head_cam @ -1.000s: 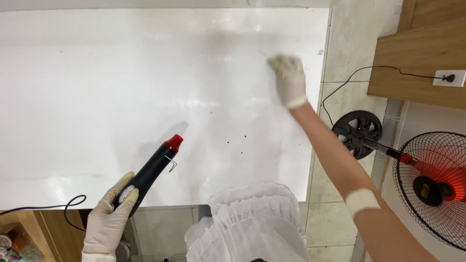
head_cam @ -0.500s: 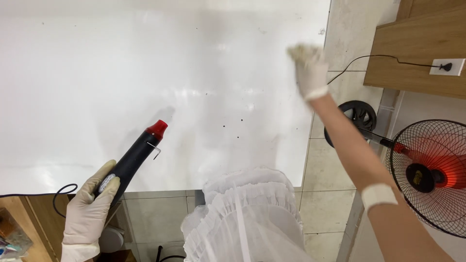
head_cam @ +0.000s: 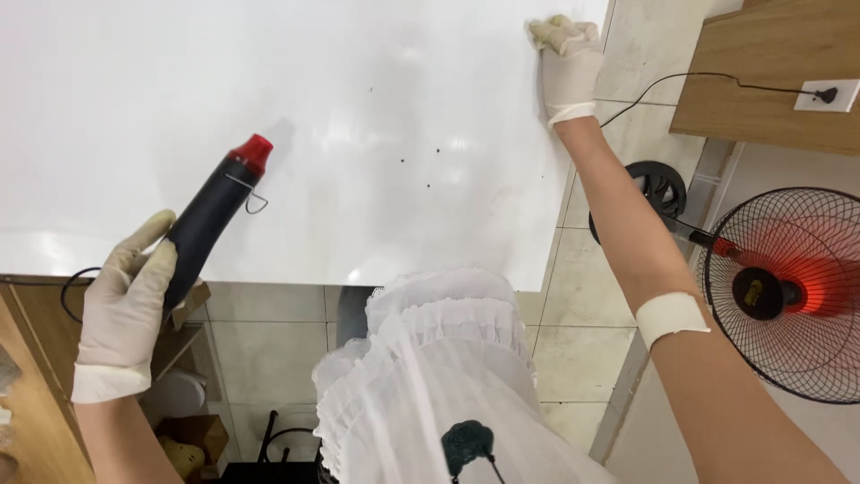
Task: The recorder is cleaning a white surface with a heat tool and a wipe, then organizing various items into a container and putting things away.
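Head view: left hand (head_cam: 125, 309) grip wraps heat gun (head_cam: 215, 211)

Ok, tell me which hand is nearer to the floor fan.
Right. The right hand rests on the white board's far right edge, up-left of the floor fan. The left hand holds the heat gun across the view.

Gloved left hand (head_cam: 125, 309) in a closed grip, raised; gloved right hand (head_cam: 566, 58) outstretched, arm fully extended, fingers curled.
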